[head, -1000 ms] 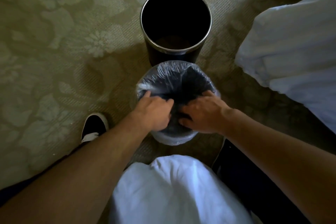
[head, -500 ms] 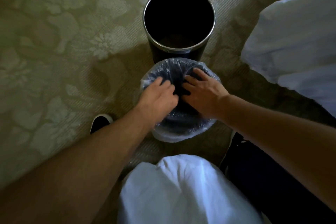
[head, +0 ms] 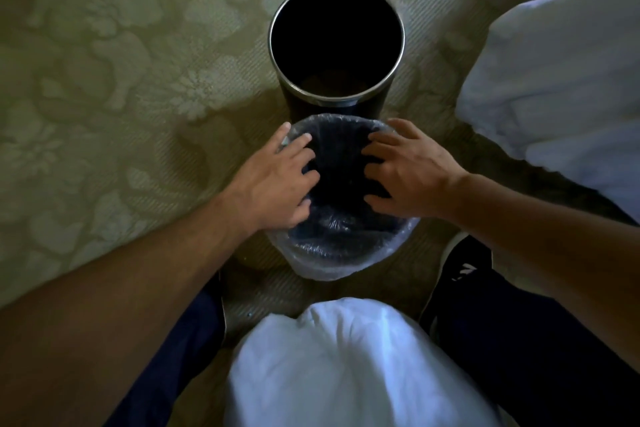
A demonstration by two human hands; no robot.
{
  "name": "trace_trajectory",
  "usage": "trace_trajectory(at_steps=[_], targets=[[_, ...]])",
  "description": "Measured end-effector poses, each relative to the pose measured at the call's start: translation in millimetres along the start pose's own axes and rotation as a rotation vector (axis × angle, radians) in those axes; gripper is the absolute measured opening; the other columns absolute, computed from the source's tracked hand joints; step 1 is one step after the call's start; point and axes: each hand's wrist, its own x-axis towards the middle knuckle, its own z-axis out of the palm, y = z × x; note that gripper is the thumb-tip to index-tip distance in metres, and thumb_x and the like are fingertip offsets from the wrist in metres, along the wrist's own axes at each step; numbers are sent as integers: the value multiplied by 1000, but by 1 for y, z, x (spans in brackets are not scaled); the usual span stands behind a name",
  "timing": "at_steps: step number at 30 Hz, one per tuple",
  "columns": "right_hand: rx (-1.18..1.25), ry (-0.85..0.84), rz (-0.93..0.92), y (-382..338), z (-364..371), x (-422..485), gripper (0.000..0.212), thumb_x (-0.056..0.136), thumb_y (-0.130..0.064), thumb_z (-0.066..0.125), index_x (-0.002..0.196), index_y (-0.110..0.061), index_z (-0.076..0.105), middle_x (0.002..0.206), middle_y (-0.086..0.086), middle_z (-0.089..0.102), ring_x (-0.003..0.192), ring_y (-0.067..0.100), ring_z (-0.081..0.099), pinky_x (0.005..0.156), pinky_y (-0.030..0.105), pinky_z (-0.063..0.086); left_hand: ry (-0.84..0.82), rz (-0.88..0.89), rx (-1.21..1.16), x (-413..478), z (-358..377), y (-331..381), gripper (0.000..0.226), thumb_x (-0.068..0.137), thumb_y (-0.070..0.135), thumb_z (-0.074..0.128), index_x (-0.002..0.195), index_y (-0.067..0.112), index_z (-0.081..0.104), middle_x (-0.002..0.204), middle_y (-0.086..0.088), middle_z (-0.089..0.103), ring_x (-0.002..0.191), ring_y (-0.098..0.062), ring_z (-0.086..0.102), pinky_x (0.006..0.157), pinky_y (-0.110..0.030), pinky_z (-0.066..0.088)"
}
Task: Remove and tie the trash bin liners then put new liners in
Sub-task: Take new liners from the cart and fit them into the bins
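- Nearest to me, between the person's dark-trousered legs, sits a white bundle (head: 346, 367). I can't tell if it is cloth or a filled bag.
- The right shoe (head: 462, 265) is planted close beside the near bin (head: 341, 184), which puts the person low over the work with both arms in easy reach.
- The clear liner (head: 322, 269) is already in that bin. Its mouth is folded out over the rim and hangs down the outer wall, which I judge is meant to stop it slipping in.
- The left hand (head: 277, 180) lies on the left side of the opening with fingers spread and gripping nothing. It presses the film against the rim and inner wall.
- The right hand (head: 412, 173) mirrors it on the right side, fingers splayed and loose and holding nothing. Working both sides together looks like a way to seat the plastic evenly and push the air out.
- Just beyond, almost touching, stands the far bin (head: 346, 103), dark with a metal rim and no liner in it. It looks like the next one to line.
- Off to the right lies a heap of white fabric (head: 561, 73) on the patterned carpet (head: 121, 80).
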Motion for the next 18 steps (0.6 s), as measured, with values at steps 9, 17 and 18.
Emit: trace_trajectory(at_steps=[9,17,18], targets=[[804,389,617,25,-13,26,29,91,-34,62,118,-23,66,111,1,65,100,21,63,87,36,54,361,-730,-815,45,-20,-45,21,88,27,63,109,30,60,103,4,61,91,-17,61,79,-32,49],[1253,481,931,71,-3,67,58,98,-42,59,147,-16,42,134,0,61,115,18,63,91,28,49,311,-1088,-1308,98,3,-82,62,85,41,65,140,31,40,106,3,66,89,-19,69,81,-47,61],[1295,479,946,78,-2,72,62,98,-43,59,150,-16,39,138,0,60,115,16,62,89,25,47,289,-1089,-1346,101,6,-84,63,86,36,66,143,29,38,111,0,65,87,-18,69,77,-46,63]])
